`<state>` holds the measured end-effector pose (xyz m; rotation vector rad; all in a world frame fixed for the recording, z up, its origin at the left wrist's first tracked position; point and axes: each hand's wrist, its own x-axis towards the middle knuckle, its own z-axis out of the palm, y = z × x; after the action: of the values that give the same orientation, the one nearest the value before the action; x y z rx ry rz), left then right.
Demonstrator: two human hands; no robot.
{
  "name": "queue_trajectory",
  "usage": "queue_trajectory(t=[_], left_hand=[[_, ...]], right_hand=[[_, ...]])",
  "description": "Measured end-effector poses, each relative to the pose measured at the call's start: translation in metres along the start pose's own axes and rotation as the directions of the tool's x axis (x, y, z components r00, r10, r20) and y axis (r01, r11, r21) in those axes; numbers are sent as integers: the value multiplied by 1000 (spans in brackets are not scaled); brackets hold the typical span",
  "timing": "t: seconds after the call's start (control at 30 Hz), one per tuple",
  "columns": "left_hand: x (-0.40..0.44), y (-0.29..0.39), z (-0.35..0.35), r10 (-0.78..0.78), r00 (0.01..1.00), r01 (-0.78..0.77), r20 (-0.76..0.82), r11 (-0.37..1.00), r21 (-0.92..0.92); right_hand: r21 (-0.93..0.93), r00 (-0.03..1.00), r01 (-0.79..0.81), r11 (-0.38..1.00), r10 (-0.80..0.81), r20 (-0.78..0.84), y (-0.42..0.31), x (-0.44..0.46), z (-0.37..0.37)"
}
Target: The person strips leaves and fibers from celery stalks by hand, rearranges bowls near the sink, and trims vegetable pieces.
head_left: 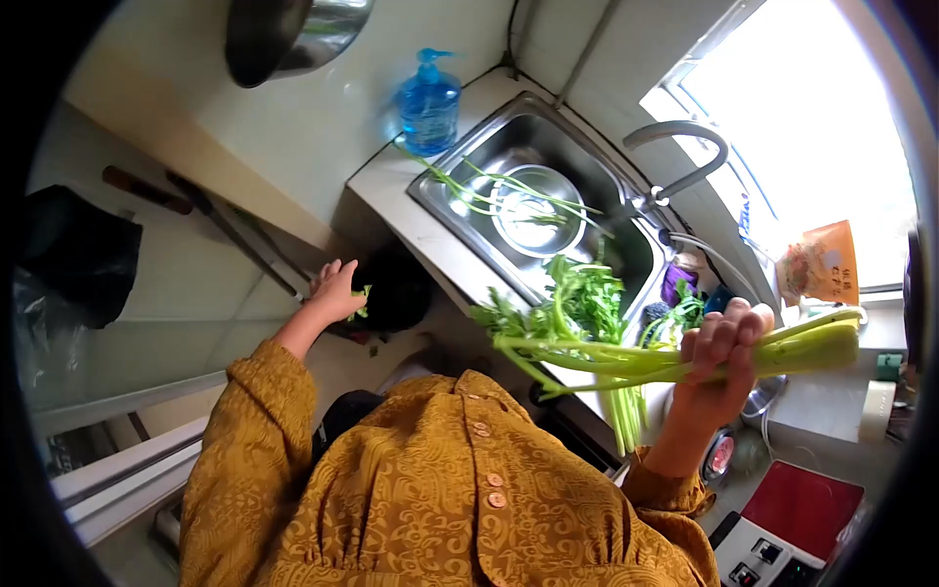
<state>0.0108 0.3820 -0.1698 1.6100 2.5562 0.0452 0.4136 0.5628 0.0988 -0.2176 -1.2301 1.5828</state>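
My right hand (719, 362) is wrapped round a bunch of celery (807, 349), its thick pale base to the right and its stalks reaching left over the counter edge. Below and behind it, more leafy celery (590, 293) lies at the front of the sink (518, 122). Out to the left, my left hand (335, 292) is over a dark bin (396, 289), with small green leaves (361, 301) at its fingers. Those fingers look curled, and their grip is partly hidden. Thin green stalks lie across a metal bowl (538, 210) in the sink.
A blue soap bottle (428, 108) stands at the sink's back left corner. The faucet (685, 132) arches beside the window. An orange packet (820, 264) is on the right. A red-topped device (804, 507) sits at lower right, and a black bag (78, 249) hangs at far left.
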Motion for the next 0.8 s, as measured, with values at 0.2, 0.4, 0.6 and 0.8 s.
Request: queue_trajectory(t=[0.2,0.4,0.6,0.8], left_hand=[[23,137,-153,456,870,-423,-187,495,-759],[27,225,-161,851,455,-880,-263,383,-281],[50,203,-143,879,310,-950,-362,271,-157],[21,202,-139,924,372,-908,-89,342,-243]], right_hand=[[177,995,-48,983,31,98,-5,12,14],[90,969,-13,996,-10,248,-24,9,26],[131,983,-76,988,53,174,-48,-16,5],[-14,985,-59,998,61,164,-47,-36,-21]])
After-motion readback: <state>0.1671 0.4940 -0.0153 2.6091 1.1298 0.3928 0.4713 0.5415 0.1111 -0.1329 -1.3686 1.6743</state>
